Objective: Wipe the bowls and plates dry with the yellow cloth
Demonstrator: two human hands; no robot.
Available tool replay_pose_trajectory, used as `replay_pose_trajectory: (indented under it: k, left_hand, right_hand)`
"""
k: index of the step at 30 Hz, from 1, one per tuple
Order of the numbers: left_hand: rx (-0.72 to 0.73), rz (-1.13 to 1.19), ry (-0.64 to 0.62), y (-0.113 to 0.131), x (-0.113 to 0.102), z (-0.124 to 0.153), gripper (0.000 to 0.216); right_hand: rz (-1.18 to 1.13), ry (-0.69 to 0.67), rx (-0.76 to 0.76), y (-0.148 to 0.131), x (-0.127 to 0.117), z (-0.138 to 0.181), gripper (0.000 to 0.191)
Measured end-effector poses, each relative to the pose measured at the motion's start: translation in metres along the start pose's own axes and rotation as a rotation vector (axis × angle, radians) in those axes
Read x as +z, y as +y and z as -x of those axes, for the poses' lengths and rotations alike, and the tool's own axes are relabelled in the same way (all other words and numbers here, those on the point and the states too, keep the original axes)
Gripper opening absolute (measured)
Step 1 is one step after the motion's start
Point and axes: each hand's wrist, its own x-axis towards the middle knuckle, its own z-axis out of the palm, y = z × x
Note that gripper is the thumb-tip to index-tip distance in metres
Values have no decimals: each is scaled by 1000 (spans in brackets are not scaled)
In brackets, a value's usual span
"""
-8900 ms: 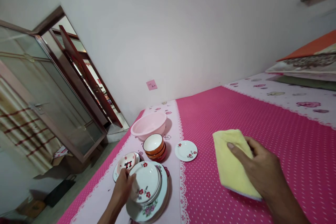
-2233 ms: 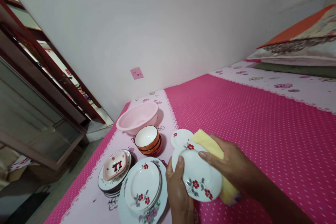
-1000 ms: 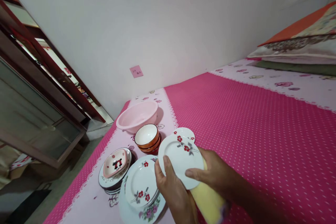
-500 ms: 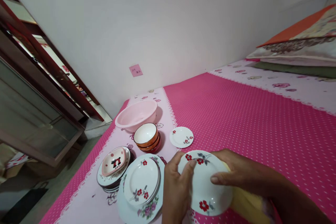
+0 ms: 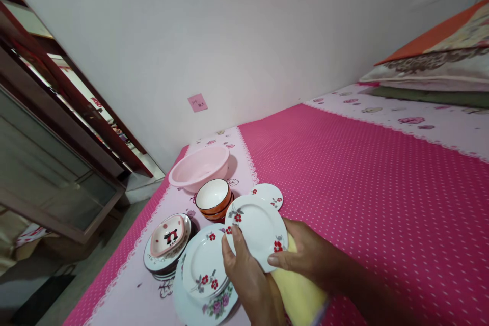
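My left hand grips the near edge of a white plate with red flowers, thumb on its face. My right hand presses a yellow cloth against the plate's underside, thumb on its rim. The plate is tilted up above the bed, just in front of a small white saucer. To the left lies a stack of flowered plates.
A pink basin stands near the wall. Stacked orange bowls sit in front of it. A square pink dish rests on further plates. The pink dotted bedcover stretches right to folded pillows. A glass door is at left.
The plate has turned in my hands and moved left and up, from lying flatter near my right hand to tilted above the plate stack. The cloth stays under it.
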Motion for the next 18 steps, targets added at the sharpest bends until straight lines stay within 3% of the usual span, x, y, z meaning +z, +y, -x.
replay_pose_trajectory:
  k: [2,5,8,11,14,18]
  left_hand:
    - [-26,27,-58,0,-1,-3,67]
    - [-20,25,-308,5,-2,-6,51]
    - [70,-196,-557,16,-3,-5,34]
    - [110,-360,-681,24,-6,0,35]
    - [73,-298,-635,24,-4,5,37]
    - [-60,-2,-384,11,4,9,51]
  right_hand:
    - [19,9,7,-1,-5,2,61]
    - [95,24,73,-13,-25,12,59]
    - [118,-40,178,-29,-45,27,59]
    - [111,-87,241,-39,-54,36,60]
    - [106,-17,210,-40,-50,33,62]
    - [22,159,169,-28,-35,20,64]
